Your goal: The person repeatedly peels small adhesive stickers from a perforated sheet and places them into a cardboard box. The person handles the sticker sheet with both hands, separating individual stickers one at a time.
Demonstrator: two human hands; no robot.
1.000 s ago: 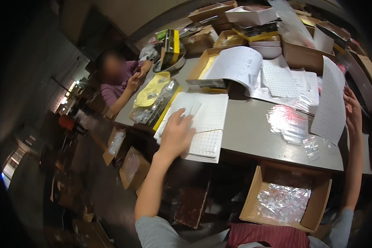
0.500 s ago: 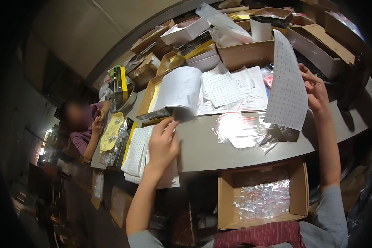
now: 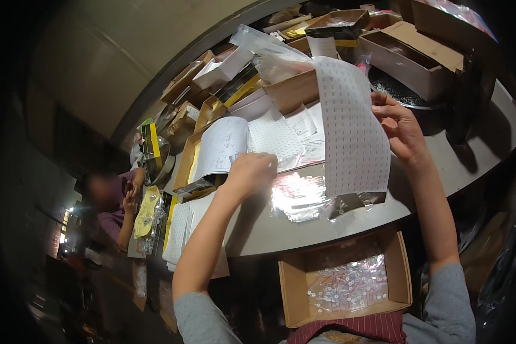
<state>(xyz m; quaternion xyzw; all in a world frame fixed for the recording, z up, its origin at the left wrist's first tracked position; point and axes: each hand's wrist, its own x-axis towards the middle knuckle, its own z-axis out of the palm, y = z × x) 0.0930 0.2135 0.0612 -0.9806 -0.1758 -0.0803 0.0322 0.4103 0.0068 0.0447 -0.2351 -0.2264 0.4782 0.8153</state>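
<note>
A long white sheet of small printed labels (image 3: 352,132) hangs upright over the table, its right edge pinched by my right hand (image 3: 404,129). My left hand (image 3: 250,175) hovers near the front of a stack of white pages (image 3: 221,143). Its fingers are curled and a little blurred; what they hold, if anything, is hidden. Below the sheet lies a shiny pile of small clear zip bags (image 3: 298,198), partly covered by it. An open cardboard box (image 3: 402,269) close to my body contains filled clear bags with small round white pieces.
Loose label sheets (image 3: 275,135) and several cardboard boxes (image 3: 292,92) crowd the far side. A round tray of dark small parts (image 3: 393,86) stands behind my right hand. More sheets (image 3: 180,229) lie at the left edge. A person in a purple shirt (image 3: 112,221) sits at the far left.
My left hand has moved right and slightly up from the left sheets, its fingers more curled. My right hand still holds the label sheet. The whole view has shifted, moving the scene left.
</note>
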